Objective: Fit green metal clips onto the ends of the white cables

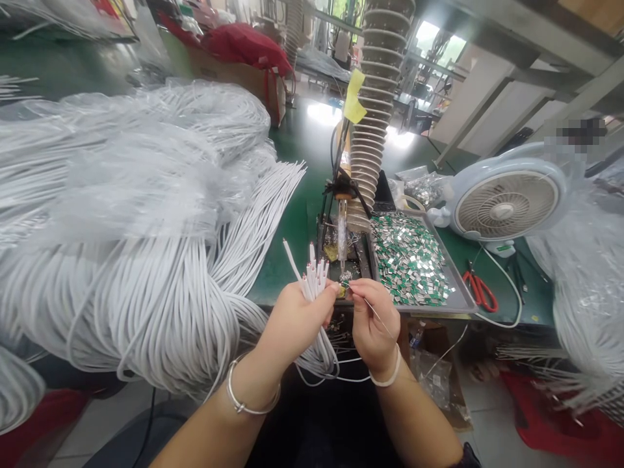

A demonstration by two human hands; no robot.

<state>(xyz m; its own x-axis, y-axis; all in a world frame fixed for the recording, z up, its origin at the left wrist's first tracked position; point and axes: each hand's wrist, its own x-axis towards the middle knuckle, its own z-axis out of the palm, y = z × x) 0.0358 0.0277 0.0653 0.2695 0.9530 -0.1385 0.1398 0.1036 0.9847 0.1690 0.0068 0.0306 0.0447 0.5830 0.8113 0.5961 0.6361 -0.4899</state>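
Observation:
My left hand [296, 318] is closed around a bundle of white cables [316, 278] whose stripped ends point up and away from me. My right hand [371, 318] pinches a thin solder wire [377, 316] and holds its tip at the cable ends, just below the tip of a fixed soldering iron [342, 240] mounted on a stand. Both hands meet at the front edge of the green bench. A small part seems to sit between thumb and cable end, too small to name.
A large heap of white cables [146, 260] under clear plastic fills the left. A metal tray [463, 300] of several small green-and-silver parts lies right of the iron. Red-handled scissors [480, 290], a white fan [507, 205] and a ribbed extraction hose [380, 97] stand behind.

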